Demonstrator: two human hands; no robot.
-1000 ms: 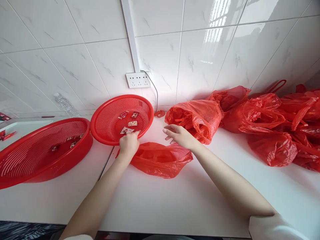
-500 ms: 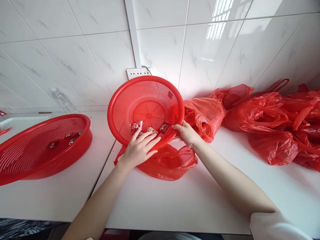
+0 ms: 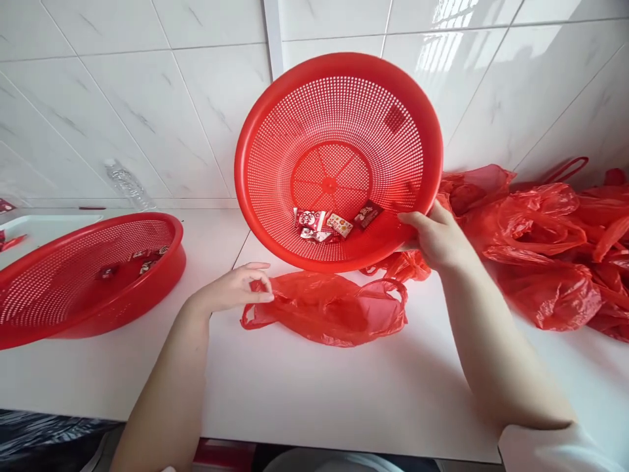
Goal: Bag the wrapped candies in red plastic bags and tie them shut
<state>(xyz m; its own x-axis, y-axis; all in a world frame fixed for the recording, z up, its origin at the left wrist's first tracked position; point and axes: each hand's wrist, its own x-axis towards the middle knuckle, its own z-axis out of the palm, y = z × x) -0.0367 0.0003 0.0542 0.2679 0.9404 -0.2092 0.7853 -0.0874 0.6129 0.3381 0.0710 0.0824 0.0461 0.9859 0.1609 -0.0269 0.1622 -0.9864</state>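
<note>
My right hand grips the right rim of a large red plastic colander, thumb inside. The colander is raised and tilted toward me over the counter. Several small wrapped packets rest low inside it, in red, white, dark and cream wrappers. Below the colander, a red plastic bag lies on the counter with its mouth partly spread. At the bag's left handle is my left hand, its thumb and a curled finger pinching the bag's edge.
On the left, another red colander holds a few packets. A clear plastic bottle and a white tray are behind it. Several filled red bags crowd the right side by the tiled wall.
The colander has risen and shifted right in my right hand. My left hand has left the packets and moved down-left to the bag, whose mouth and handles now show more.
</note>
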